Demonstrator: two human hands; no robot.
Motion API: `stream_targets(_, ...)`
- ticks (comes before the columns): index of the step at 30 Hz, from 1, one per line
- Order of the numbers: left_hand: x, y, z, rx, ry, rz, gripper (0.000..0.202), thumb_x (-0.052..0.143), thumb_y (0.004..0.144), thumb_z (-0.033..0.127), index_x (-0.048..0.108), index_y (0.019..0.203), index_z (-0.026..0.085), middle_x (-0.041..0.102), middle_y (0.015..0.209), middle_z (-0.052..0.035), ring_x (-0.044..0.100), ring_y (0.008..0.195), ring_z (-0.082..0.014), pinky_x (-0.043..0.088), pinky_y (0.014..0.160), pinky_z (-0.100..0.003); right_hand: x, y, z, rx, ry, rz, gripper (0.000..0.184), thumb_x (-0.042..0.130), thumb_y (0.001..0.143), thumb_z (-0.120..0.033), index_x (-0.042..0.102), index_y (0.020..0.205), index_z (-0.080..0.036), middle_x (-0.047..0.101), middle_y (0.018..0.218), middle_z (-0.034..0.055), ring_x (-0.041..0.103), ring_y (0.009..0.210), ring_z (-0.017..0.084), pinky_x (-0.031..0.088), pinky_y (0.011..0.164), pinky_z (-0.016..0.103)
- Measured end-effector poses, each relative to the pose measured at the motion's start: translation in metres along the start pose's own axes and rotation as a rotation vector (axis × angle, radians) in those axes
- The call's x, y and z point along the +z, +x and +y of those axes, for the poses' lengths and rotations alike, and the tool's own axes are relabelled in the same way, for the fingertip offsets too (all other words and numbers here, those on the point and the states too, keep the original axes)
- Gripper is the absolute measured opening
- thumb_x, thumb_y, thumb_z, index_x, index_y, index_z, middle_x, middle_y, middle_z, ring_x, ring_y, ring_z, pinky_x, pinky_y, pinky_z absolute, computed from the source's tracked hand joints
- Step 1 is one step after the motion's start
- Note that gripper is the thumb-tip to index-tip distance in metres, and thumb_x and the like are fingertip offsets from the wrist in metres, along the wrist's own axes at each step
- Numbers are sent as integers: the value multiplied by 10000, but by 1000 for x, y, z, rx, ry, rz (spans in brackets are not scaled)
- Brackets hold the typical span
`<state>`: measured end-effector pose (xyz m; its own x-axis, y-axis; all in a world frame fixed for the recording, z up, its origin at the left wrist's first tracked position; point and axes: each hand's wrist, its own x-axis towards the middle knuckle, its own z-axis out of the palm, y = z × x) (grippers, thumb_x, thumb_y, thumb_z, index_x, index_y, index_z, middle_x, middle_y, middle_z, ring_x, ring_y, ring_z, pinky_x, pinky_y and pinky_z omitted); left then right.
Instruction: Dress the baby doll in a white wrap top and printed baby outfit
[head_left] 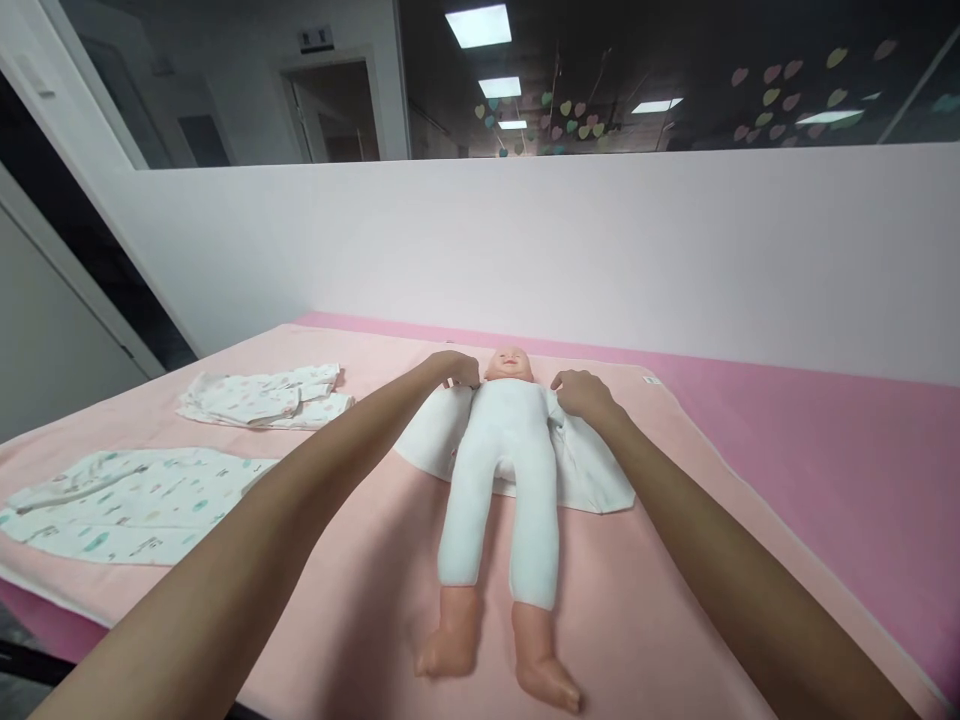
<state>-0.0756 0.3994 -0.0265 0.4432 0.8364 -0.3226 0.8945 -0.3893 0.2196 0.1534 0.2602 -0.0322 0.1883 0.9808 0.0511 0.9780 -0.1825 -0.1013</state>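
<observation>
A baby doll with a white cloth body lies on its back, its head away from me and its bare feet toward me. Under it a white baby garment is spread out to both sides. My left hand is closed at the doll's shoulder on the left, fingers curled on the garment's edge. At the other shoulder, my right hand is closed too, pinching the garment there. The doll's arms are hidden by the cloth and my hands.
Folded printed baby clothes lie on the left, with another printed garment nearer me, partly behind my left forearm. A peach blanket covers much of the pink mat. A white wall with windows stands behind.
</observation>
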Motion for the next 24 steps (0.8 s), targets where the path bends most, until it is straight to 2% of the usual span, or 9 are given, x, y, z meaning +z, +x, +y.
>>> stream_targets(2,-1,7,5,-16,64,-10,231,754,726,237,804,942,173,817,949,-131,760,851,-285,627,799,-388,-3,-2,-3,-13,-39,14,388,595,933,-75,747,1274,-182,739,1299,173,713,1168,310,534,866,357)
stream_targets(5,4,11,13,-17,177,84,281,778,756,239,805,1025,160,806,1067,-179,754,1005,-341,604,893,-429,-2,-6,-10,-22,-95,69,421,561,957,-42,670,1354,-126,724,1284,196,691,1197,309,501,902,353)
stream_targets(8,12,1,15,7,256,224,285,718,860,296,790,1104,169,768,1220,-198,713,1152,-371,565,961,-446,-1,-13,-12,-17,-132,122,438,494,987,-30,600,1408,-91,732,1204,198,695,1137,309,474,892,362)
stream_targets(10,18,-15,15,40,283,304,305,631,937,331,771,1157,171,755,1244,-191,705,1162,-360,553,959,-436,1,-22,-6,-59,-153,175,405,458,1016,-55,593,1396,-95,741,1134,179,690,1090,305,461,859,364)
stream_targets(13,27,-46,9,122,294,410,380,495,1018,347,692,1312,208,726,1310,-149,674,1207,-318,534,965,-407,5,-43,10,-314,-187,278,286,426,1071,-139,646,1254,-113,721,1157,172,642,1124,295,447,829,352)
stream_targets(16,34,-77,-2,335,377,538,373,435,1039,323,656,1309,191,695,1316,-158,656,1191,-299,519,949,-404,9,-65,22,-620,-252,256,222,456,1084,-197,661,1124,-125,692,1222,169,606,1137,280,444,835,342)
stream_targets(18,35,-90,-10,548,493,542,316,464,1029,323,675,1209,173,705,1219,-170,674,1097,-296,508,922,-411,8,-74,22,-698,-320,181,185,491,1068,-195,659,1108,-127,693,1212,160,605,1125,279,443,824,344)
stream_targets(20,34,-97,-16,682,576,467,276,526,1007,352,670,1174,185,713,1144,-151,686,1004,-282,499,893,-404,6,-79,18,-669,-392,96,180,505,1057,-182,658,1130,-124,701,1207,157,617,1132,286,446,806,348)
stream_targets(24,30,-98,-16,646,662,359,306,607,959,378,641,1212,209,724,1172,-119,700,953,-273,488,830,-383,1,-75,1,-536,-476,-39,218,525,1047,-177,675,1195,-120,725,1203,170,654,1157,313,467,805,357)
